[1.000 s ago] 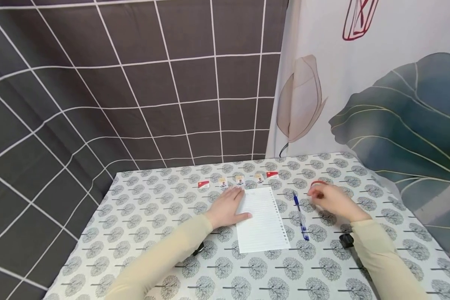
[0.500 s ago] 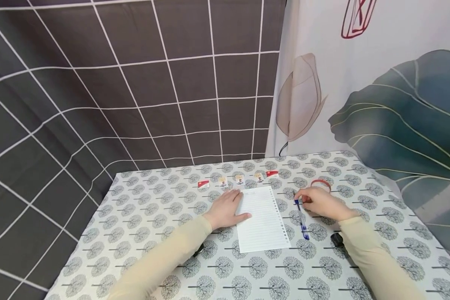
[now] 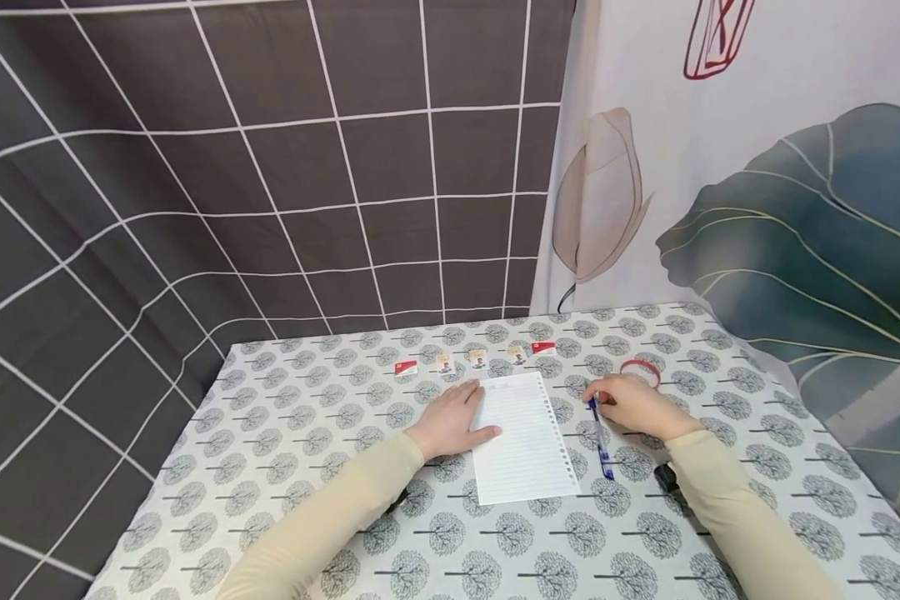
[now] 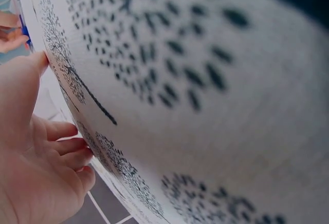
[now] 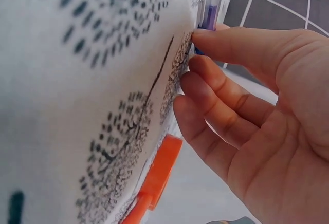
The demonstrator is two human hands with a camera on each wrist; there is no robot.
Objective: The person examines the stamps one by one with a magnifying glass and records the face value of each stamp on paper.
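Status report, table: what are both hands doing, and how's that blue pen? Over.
Left hand rests at left edge of lined paper. Right hand pinches blue pen near its far end. Red band beyond right hand, clear of pen.

Bare worktop [image 3: 525, 546] up front, traffic beyond!
Slim lane between paper [image 3: 521, 450] and blue pen [image 3: 599, 437]; the right hand [image 3: 633, 406] blocks the pen's far end, red loop [image 3: 648, 364] just past it, cards [image 3: 478, 360] strung beyond the paper.

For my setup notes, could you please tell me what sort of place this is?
Probably an indoor desk space: dark gridded fabric hangs behind a tree-patterned tablecloth, with lined paper and a blue pen in view.
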